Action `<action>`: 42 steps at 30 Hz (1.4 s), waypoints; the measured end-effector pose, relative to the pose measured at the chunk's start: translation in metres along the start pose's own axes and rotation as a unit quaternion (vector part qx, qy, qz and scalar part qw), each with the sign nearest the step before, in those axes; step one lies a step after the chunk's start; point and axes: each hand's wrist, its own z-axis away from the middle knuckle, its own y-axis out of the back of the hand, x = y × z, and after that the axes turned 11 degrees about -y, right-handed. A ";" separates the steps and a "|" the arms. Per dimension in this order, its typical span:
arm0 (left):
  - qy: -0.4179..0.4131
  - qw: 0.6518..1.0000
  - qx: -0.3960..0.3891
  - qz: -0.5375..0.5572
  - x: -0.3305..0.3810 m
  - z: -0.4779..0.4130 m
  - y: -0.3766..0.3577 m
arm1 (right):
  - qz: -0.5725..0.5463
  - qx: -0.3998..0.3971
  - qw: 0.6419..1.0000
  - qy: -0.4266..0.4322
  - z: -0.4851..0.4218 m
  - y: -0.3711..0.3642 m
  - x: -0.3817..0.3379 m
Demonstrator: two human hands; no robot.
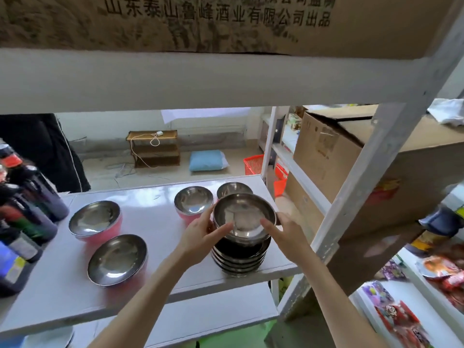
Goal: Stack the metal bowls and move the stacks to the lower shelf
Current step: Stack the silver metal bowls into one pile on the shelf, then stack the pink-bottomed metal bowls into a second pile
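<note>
— What are the hands holding?

— One metal bowl, the top bowl (244, 215). The left hand (200, 233) grips its left rim, thumb lying across the near inside edge. The right hand (288, 232) grips the right rim the same way, one finger reaching inward.

— Which way does it point?

— It is round, so it has no long side. Its mouth faces up and is tipped toward the person.

— And where is it?

— Straight under the grip sits the stack (239, 261) of dark nested bowls, at the right end of the white shelf (153, 222). I cannot tell whether the top bowl rests on the stack or hangs just above it.

— Anything nearby?

— A pink-sided bowl (193, 200) just beyond the left hand's fingers, a plain bowl (233, 189) behind the grip, and two more pink ones (95, 219) well off to the left. The lower shelf (213, 315) lies beneath the forearms.
</note>
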 end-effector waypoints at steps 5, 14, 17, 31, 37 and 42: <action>-0.050 0.998 0.031 -0.007 0.002 0.016 -0.010 | 0.062 0.008 0.997 0.043 0.005 -0.003 0.012; -0.052 0.994 0.040 -0.087 -0.002 0.024 -0.017 | 0.168 -0.004 0.984 0.060 0.009 -0.014 0.018; -0.035 0.994 0.018 -0.098 -0.003 0.023 -0.016 | 0.166 -0.018 0.985 0.044 0.010 -0.015 0.017; 0.002 0.934 -0.041 -0.354 0.020 0.025 0.003 | 0.225 0.013 0.974 0.033 0.026 0.003 0.000; -0.062 0.901 -0.065 -0.425 0.035 0.013 0.023 | 0.224 0.062 0.969 0.082 0.032 0.019 -0.017; -0.102 0.889 -0.051 -0.444 0.050 -0.008 0.039 | 0.204 0.095 0.968 0.109 0.020 0.029 -0.028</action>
